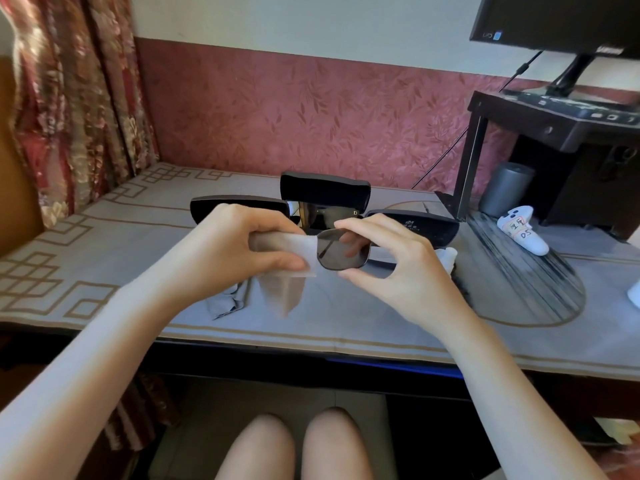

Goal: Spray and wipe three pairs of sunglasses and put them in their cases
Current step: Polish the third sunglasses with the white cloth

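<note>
Hands [242, 244] with sunglasses [341, 251] before cases [325, 194]

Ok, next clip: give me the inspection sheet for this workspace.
Surface: table under patterned grey cloth.
Job's things: sunglasses held mid-air, one lens wrapped in wiping cloth; open case holding another pair; two more cases.
Clutter: crumpled grey cloth, white controller, grey cup.
Grippers: left hand rubbing with cloth; right hand pinching frame.
Cables: black cable along wall.
Surroundings: monitor, curtain.
</note>
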`<act>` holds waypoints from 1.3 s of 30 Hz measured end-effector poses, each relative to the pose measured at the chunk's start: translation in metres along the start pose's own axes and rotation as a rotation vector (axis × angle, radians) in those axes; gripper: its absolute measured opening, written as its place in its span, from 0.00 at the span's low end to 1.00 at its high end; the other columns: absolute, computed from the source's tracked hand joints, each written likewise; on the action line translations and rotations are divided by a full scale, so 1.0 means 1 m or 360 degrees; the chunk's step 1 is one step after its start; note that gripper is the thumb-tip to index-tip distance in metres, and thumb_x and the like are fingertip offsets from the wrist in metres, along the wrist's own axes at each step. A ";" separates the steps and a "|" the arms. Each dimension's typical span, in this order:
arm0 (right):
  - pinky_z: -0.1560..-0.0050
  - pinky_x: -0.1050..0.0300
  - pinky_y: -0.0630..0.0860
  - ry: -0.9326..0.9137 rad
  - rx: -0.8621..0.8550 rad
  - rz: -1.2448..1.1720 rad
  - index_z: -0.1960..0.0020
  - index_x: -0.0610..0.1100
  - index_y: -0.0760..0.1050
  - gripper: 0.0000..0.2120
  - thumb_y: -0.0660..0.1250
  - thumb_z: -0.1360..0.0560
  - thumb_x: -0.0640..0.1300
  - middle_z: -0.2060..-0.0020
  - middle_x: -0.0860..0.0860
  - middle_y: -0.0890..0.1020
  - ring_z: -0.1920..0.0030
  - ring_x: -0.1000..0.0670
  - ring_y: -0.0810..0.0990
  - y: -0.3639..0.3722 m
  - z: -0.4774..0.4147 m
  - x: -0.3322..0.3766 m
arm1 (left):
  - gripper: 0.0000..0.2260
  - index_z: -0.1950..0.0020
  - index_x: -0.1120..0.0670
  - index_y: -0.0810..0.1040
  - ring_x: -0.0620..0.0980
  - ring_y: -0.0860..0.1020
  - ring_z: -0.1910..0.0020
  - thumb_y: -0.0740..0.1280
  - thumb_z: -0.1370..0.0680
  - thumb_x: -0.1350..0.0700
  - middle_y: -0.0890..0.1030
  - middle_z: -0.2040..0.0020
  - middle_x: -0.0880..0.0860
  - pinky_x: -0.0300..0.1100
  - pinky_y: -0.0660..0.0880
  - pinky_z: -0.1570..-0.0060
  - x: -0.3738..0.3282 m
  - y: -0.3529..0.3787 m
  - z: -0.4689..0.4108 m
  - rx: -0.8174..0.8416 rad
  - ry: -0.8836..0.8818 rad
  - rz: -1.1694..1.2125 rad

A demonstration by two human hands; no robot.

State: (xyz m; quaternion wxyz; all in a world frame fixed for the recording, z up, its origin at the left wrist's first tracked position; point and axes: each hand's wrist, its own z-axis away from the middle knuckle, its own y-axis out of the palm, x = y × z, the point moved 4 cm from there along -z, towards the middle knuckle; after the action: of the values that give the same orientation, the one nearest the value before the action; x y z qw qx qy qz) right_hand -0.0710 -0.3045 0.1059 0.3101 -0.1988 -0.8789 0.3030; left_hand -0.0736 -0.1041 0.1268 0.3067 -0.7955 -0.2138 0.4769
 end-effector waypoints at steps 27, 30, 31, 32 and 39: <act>0.40 0.56 0.71 0.0121 0.0028 -0.0179 0.36 0.45 0.77 0.23 0.75 0.30 0.37 0.51 0.54 0.78 0.49 0.60 0.76 -0.002 0.005 -0.001 | 0.05 0.59 0.47 0.85 0.56 0.80 0.66 0.71 0.27 0.49 0.83 0.68 0.52 0.48 0.75 0.66 -0.006 -0.002 0.000 -0.0120 -0.0101 0.0203; 0.40 0.47 0.71 0.0153 0.0006 -0.0200 0.36 0.48 0.77 0.23 0.75 0.30 0.41 0.52 0.56 0.78 0.50 0.57 0.77 -0.001 0.006 -0.003 | 0.07 0.58 0.47 0.85 0.58 0.81 0.61 0.70 0.26 0.47 0.84 0.65 0.55 0.50 0.77 0.62 -0.003 -0.004 0.000 -0.0188 -0.0141 0.0208; 0.40 0.42 0.70 0.0172 0.0001 -0.0175 0.36 0.53 0.76 0.22 0.75 0.29 0.46 0.52 0.59 0.78 0.49 0.56 0.77 -0.001 0.006 -0.003 | 0.06 0.58 0.47 0.85 0.57 0.82 0.60 0.70 0.26 0.47 0.84 0.65 0.55 0.51 0.78 0.59 -0.001 -0.006 0.000 -0.0220 -0.0161 0.0202; 0.40 0.38 0.69 0.0192 -0.0005 -0.0143 0.37 0.57 0.76 0.21 0.74 0.29 0.49 0.52 0.60 0.78 0.48 0.55 0.78 -0.001 0.006 -0.004 | 0.05 0.57 0.47 0.85 0.56 0.82 0.59 0.70 0.26 0.48 0.85 0.64 0.54 0.51 0.78 0.56 0.001 -0.009 0.001 -0.0250 -0.0182 0.0201; 0.39 0.35 0.69 0.0241 -0.0055 -0.0179 0.38 0.57 0.76 0.21 0.73 0.31 0.50 0.53 0.59 0.79 0.48 0.52 0.79 -0.004 0.010 -0.010 | 0.06 0.55 0.44 0.85 0.41 0.82 0.65 0.71 0.25 0.56 0.85 0.63 0.44 0.39 0.81 0.58 0.010 -0.019 0.007 -0.0249 -0.0228 0.0295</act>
State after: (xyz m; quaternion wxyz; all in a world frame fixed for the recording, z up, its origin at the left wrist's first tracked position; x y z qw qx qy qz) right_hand -0.0711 -0.3168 0.0987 0.3885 -0.1769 -0.8679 0.2540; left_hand -0.0757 -0.0821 0.1308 0.1821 -0.7972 -0.1974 0.5407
